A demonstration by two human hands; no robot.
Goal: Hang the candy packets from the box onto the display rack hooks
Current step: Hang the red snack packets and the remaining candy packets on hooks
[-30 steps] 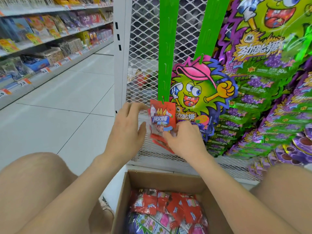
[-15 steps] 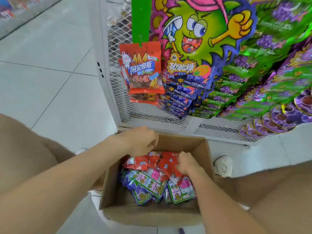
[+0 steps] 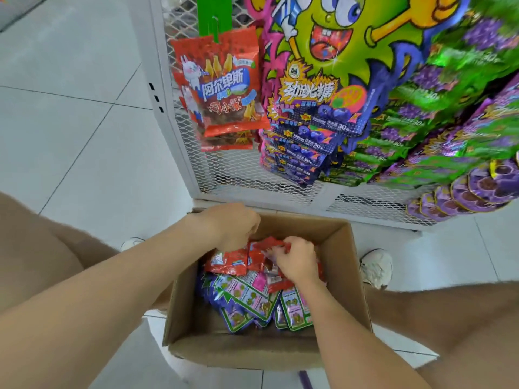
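At upper left, hung red packets [image 3: 222, 88] on the green strip [image 3: 214, 15] of the mesh rack [image 3: 238, 175]. Below: left hand [image 3: 233, 226], fingers curled, grasp hidden; right hand [image 3: 297, 262] pinching a red packet [image 3: 271, 244] atop green-purple packets [image 3: 250, 299] inside the cardboard box [image 3: 351, 276].

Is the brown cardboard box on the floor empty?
No, the brown cardboard box holds a pile of red candy packets with green-edged packets beneath them.
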